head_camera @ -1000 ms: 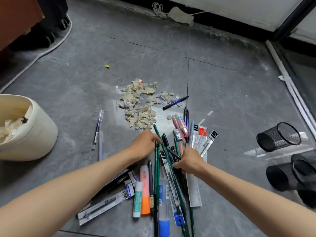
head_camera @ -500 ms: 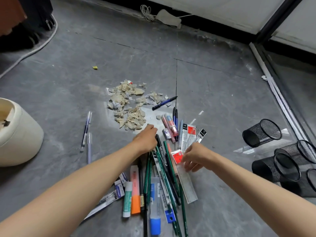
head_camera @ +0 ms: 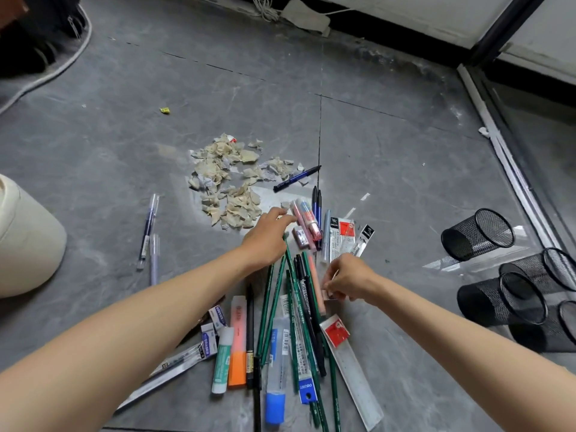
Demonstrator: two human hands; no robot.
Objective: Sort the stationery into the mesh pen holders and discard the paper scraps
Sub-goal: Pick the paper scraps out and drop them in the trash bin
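We are barely starting: the black wire-mesh pen holders [head_camera: 477,233] are lying on their sides, seemingly empty. The torn beige paper scraps [head_camera: 230,185] are lying heaped, well apart from the cream round bin [head_camera: 28,244]. The mixed pile of pens and green pencils [head_camera: 290,338] is lying under our 2 hands. Our left hand [head_camera: 268,236] is holding its fingers straight, just beside the pink pens [head_camera: 307,222]. Our right hand [head_camera: 349,280] is curling its fingers onto the pile; we cannot tell what they are pinching.

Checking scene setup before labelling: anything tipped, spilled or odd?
The mesh pen holders at right lie tipped on their sides, not upright. Torn paper scraps are strewn on the floor beside the stationery pile.
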